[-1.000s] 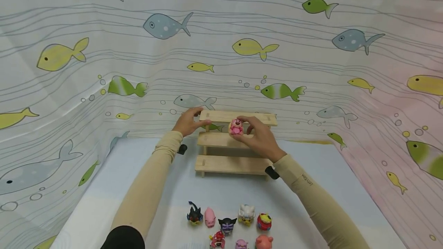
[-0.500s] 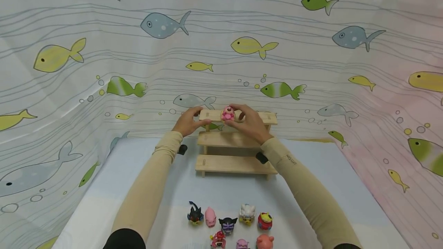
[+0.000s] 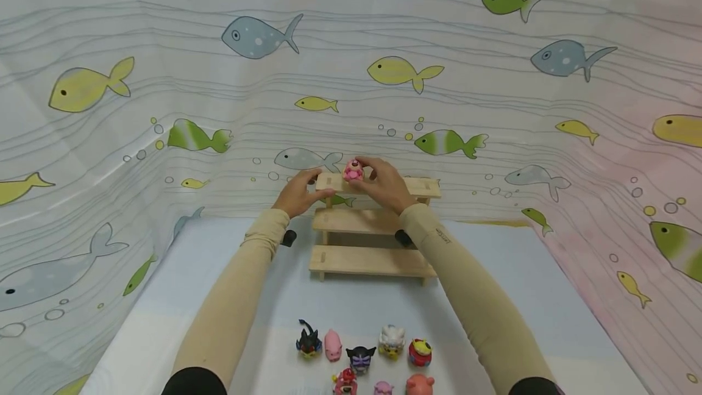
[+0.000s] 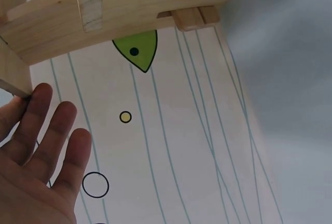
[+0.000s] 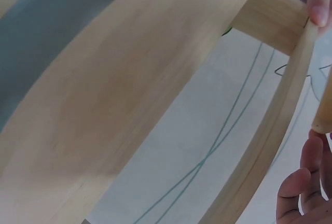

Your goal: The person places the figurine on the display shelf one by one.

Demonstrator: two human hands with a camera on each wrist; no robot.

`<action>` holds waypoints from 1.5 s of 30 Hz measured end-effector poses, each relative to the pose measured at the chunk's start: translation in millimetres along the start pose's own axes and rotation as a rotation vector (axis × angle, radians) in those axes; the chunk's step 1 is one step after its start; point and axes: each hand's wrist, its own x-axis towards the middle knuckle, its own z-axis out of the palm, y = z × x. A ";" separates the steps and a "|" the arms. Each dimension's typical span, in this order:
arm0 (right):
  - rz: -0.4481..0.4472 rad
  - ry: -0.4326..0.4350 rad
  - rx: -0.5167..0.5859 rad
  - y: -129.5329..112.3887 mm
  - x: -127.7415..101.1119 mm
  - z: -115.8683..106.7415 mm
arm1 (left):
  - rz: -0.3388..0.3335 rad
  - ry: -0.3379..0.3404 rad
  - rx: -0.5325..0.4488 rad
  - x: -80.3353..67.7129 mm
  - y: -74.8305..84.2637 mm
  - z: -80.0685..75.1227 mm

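A three-tier wooden shelf [image 3: 373, 259] stands at the far side of the table. My right hand [image 3: 384, 186] pinches a small pink figurine [image 3: 353, 170] and holds it on the top tier, left of its middle. My left hand [image 3: 298, 192] holds the left end of the top tier, thumb in front and fingers behind. In the left wrist view my fingers [image 4: 49, 130] lie nearly straight beside the shelf [image 4: 129, 6], one tip touching its side post. The right wrist view shows the shelf's planks [image 5: 129, 94] close up and my fingertips [image 5: 306, 182]; the figurine is hidden there.
Several small toy figurines [image 3: 362, 355] stand in two rows near the table's front edge. A fish-print curtain [image 3: 351, 78] hangs close behind the shelf and wraps round both sides. The pale blue tabletop [image 3: 219, 273] lies between the shelf and the figurines.
My right hand has carried the pink figurine up and to the left, from in front of the middle tier to the top tier. The left hand has stayed on the shelf's end.
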 end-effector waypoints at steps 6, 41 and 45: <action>0.009 -0.041 -0.034 -3.4 9.9 4.4 | -0.006 -0.014 0.002 0.6 -0.5 -0.5; 0.082 -0.151 -0.148 -2.8 10.3 7.0 | -0.016 -0.046 0.013 2.0 1.8 -2.8; 0.062 -0.112 -0.070 -4.4 4.3 4.3 | -0.022 -0.042 0.007 1.1 0.0 -1.8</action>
